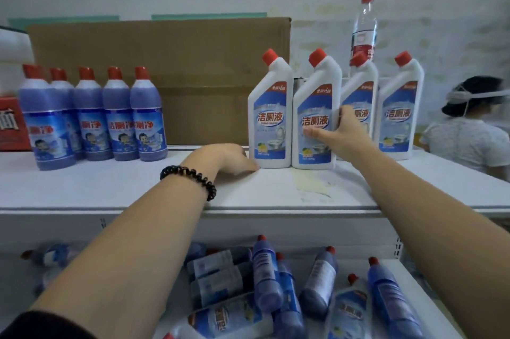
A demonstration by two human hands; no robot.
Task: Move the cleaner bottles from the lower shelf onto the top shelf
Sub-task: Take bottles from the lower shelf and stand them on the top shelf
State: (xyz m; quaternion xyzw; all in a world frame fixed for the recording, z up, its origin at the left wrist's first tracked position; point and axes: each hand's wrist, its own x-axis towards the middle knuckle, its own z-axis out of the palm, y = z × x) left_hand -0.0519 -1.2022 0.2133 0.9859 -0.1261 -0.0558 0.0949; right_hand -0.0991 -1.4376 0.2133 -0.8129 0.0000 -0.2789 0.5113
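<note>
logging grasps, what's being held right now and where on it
The right hand holds the white cleaner bottle second from left at mid-body; the left hand holds nothing.

Blue bottles (120,117) and white bottles (269,117) stand upright on top shelf (110,187); toppled bottles (266,275) below

My right hand (335,131) hides part of the label on the second white bottle (314,106), its fingers lost round the far side. Below, the blue bottles (267,269) are blurred, crossed by my left arm (124,256) and cut by the bottom edge.
</note>
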